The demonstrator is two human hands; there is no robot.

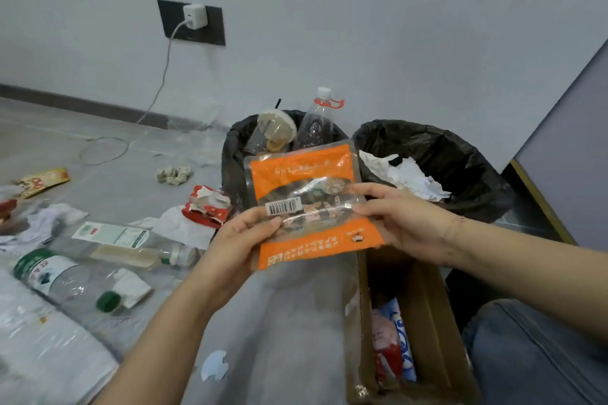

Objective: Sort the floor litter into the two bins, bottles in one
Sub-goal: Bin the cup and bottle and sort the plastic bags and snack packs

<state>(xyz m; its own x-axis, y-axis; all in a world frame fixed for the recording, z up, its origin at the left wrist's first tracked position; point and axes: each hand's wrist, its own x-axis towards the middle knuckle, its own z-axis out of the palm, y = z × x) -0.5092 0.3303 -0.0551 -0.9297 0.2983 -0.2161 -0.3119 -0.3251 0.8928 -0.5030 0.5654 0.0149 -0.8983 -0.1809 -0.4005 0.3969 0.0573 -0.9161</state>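
Orange packet (309, 204) between both hands (329, 227)

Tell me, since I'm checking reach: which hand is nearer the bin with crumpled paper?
Right. The right hand holds the orange packet just below that bin; the left hand grips the packet's far side, farther away.

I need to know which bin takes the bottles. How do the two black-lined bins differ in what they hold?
The left bin holds a clear bottle with a white cap and a plastic drink cup, both sticking up above its rim. The right bin holds only crumpled white paper, lying low inside. Both are lined with black bags and stand side by side against the wall.
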